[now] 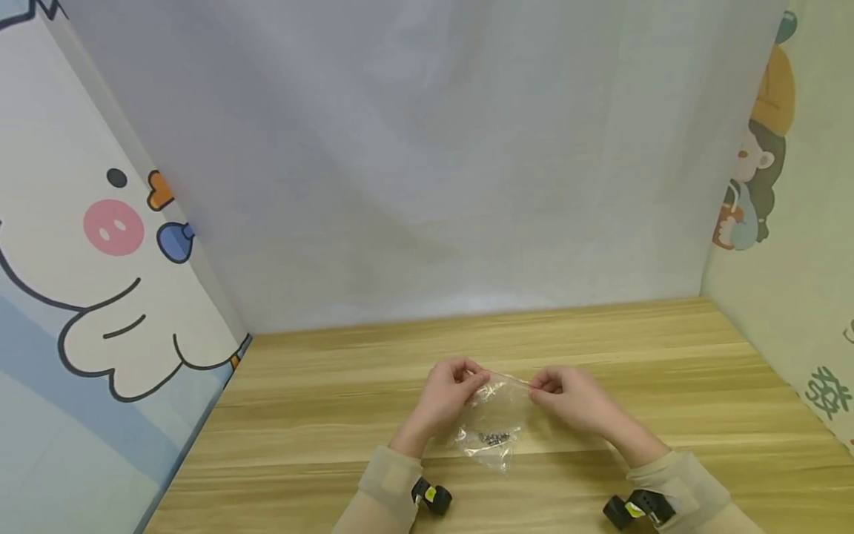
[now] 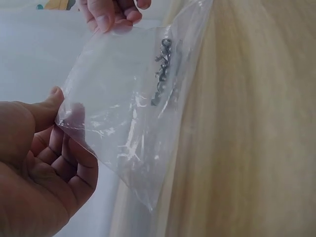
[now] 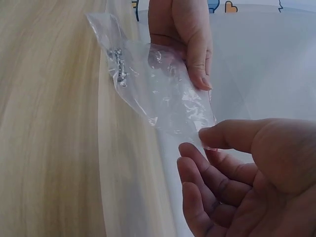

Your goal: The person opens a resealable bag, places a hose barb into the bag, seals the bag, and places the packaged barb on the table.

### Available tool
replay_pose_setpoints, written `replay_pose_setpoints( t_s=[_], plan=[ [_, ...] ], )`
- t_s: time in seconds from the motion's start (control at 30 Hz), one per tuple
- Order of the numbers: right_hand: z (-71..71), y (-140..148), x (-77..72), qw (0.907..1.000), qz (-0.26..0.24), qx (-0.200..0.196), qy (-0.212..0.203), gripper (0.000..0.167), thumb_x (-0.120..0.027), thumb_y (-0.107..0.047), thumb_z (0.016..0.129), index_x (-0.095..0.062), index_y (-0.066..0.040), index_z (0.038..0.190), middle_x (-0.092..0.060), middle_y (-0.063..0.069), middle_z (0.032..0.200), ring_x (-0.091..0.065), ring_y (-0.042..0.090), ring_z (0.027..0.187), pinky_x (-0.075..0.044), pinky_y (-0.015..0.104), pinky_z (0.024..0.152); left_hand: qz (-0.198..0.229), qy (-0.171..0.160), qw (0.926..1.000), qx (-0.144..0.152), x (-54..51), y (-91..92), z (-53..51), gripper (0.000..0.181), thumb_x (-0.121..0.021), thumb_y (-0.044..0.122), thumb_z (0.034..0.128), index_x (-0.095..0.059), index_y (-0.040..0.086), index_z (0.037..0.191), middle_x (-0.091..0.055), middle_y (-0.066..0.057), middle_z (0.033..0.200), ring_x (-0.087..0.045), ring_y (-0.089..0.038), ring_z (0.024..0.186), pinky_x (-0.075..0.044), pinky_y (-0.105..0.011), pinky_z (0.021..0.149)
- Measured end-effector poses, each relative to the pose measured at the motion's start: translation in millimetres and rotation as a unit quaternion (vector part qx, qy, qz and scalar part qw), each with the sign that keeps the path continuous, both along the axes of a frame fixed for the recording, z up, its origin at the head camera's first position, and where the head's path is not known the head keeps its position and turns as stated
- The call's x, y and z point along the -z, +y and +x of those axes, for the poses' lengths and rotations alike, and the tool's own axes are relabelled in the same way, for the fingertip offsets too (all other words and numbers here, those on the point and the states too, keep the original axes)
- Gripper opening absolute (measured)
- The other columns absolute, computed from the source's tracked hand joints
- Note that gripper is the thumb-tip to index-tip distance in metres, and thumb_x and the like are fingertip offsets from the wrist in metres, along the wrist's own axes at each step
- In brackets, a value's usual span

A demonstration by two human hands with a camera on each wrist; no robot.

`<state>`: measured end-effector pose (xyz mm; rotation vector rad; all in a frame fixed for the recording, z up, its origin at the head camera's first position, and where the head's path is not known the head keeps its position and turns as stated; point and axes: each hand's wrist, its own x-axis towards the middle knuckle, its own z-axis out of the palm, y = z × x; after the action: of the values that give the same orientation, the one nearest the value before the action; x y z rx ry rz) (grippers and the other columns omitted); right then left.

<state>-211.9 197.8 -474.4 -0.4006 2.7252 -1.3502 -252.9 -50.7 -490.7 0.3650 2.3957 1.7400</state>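
Observation:
A clear plastic zip bag (image 1: 497, 411) hangs upright between both hands over the table. Several small dark metal pieces, which look like screws (image 1: 494, 439), are gathered low inside it; their exact kind is hard to make out. At the bag's top left corner, my left hand (image 1: 448, 393) pinches the edge between thumb and fingers. My right hand (image 1: 575, 399) pinches the opposite top corner in the same way. A thin reddish line runs along the top edge between them. In the left wrist view the small metal pieces (image 2: 162, 74) lie in a row along the bag's bottom.
The wood-grain table (image 1: 300, 415) spreads beneath both hands. Behind it hangs a pale grey cloth (image 1: 427, 163). Printed panels with cartoon figures stand at the left (image 1: 73, 185) and right (image 1: 787, 297). Each wrist carries a small black camera on a strap.

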Motion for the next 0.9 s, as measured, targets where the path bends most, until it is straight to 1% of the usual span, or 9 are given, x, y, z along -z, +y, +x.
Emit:
replay_pose_setpoints(
  t_s=[0.1,0.23,0.37,0.43,0.5,0.57,0.73,0.8,0.9],
  plan=[
    [-0.4,1,-2.5,0.9999,-0.007,0.011,-0.003,0.016,-0.074,-0.019,0.100,-0.073,-0.003,0.104,-0.072,0.000,0.094,-0.065,0.016,0.088,-0.054,0.038,0.079,-0.003,0.003,1.0000,-0.007,-0.4,-0.1,-0.6,0.012,-0.074,0.020,0.1024,-0.075,0.009,0.096,-0.059,0.002,0.073,-0.054,-0.011,0.064,-0.045,-0.023,0.057],
    [-0.4,1,-6.2,0.9997,-0.016,0.016,-0.006,0.016,-0.071,-0.017,0.102,-0.072,-0.002,0.106,-0.073,0.001,0.094,-0.067,0.016,0.089,-0.054,0.037,0.079,0.003,0.014,0.9999,-0.006,-0.9,-1.4,-2.1,0.016,-0.072,0.023,0.1043,-0.075,0.007,0.103,-0.066,-0.001,0.086,-0.060,-0.013,0.074,-0.050,-0.025,0.064],
    [-0.3,1,-8.4,0.9996,-0.018,0.019,-0.003,0.015,-0.070,-0.016,0.103,-0.072,-0.002,0.108,-0.073,0.001,0.095,-0.066,0.016,0.089,-0.053,0.037,0.077,0.029,0.016,0.9994,0.004,-3.1,-3.4,-2.6,0.021,-0.070,0.024,0.1058,-0.074,0.004,0.109,-0.071,-0.006,0.098,-0.067,-0.018,0.083,-0.057,-0.035,0.075],
    [-0.4,2,-9.4,0.9996,-0.019,0.021,0.000,0.016,-0.069,-0.017,0.104,-0.071,-0.002,0.110,-0.073,0.001,0.097,-0.066,0.016,0.089,-0.053,0.037,0.077,0.042,0.018,0.9989,0.009,-4.1,-4.1,-3.5,0.022,-0.071,0.024,0.1055,-0.074,0.003,0.110,-0.071,-0.007,0.100,-0.069,-0.020,0.085,-0.059,-0.042,0.080],
    [-0.3,2,-10.6,0.9995,-0.023,0.022,0.000,0.018,-0.068,-0.018,0.105,-0.071,-0.001,0.111,-0.073,0.002,0.098,-0.065,0.016,0.090,-0.052,0.037,0.076,0.049,0.023,0.9984,0.012,-4.6,-4.7,-4.5,0.022,-0.072,0.023,0.1049,-0.075,0.002,0.110,-0.072,-0.008,0.100,-0.069,-0.021,0.085,-0.059,-0.044,0.082],
    [0.2,1,-11.7,0.9993,-0.029,0.023,-0.005,0.018,-0.067,-0.018,0.105,-0.070,-0.001,0.111,-0.072,0.004,0.099,-0.065,0.018,0.091,-0.052,0.038,0.077,0.054,0.028,0.9981,0.013,-5.3,-5.1,-5.2,0.021,-0.073,0.023,0.1040,-0.075,0.002,0.109,-0.072,-0.008,0.100,-0.069,-0.020,0.085,-0.059,-0.043,0.083],
    [0.8,0,-14.6,0.9983,-0.045,0.032,-0.018,0.016,-0.065,-0.018,0.107,-0.069,-0.003,0.111,-0.071,0.009,0.101,-0.066,0.024,0.096,-0.051,0.037,0.081,0.071,0.031,0.9970,0.010,-9.2,-6.0,-4.2,0.019,-0.075,0.021,0.1019,-0.075,0.002,0.107,-0.073,-0.019,0.102,-0.068,-0.017,0.084,-0.057,-0.035,0.080],
    [0.7,0,-15.8,0.9980,-0.051,0.034,-0.014,0.016,-0.064,-0.019,0.108,-0.068,-0.004,0.111,-0.072,0.010,0.103,-0.066,0.024,0.098,-0.051,0.038,0.082,0.081,0.033,0.9961,0.008,-11.0,-6.4,-3.6,0.019,-0.075,0.020,0.1016,-0.075,0.002,0.106,-0.072,-0.024,0.103,-0.068,-0.016,0.083,-0.056,-0.032,0.079],
    [1.7,1,-17.7,0.9976,-0.063,0.030,-0.003,0.017,-0.062,-0.020,0.110,-0.068,-0.005,0.113,-0.074,0.010,0.107,-0.067,0.022,0.101,-0.051,0.040,0.086,0.096,0.039,0.9946,0.007,-12.7,-6.8,-3.7,0.019,-0.074,0.018,0.1021,-0.075,0.000,0.106,-0.071,-0.027,0.104,-0.067,-0.015,0.082,-0.055,-0.031,0.078]
  ],
)
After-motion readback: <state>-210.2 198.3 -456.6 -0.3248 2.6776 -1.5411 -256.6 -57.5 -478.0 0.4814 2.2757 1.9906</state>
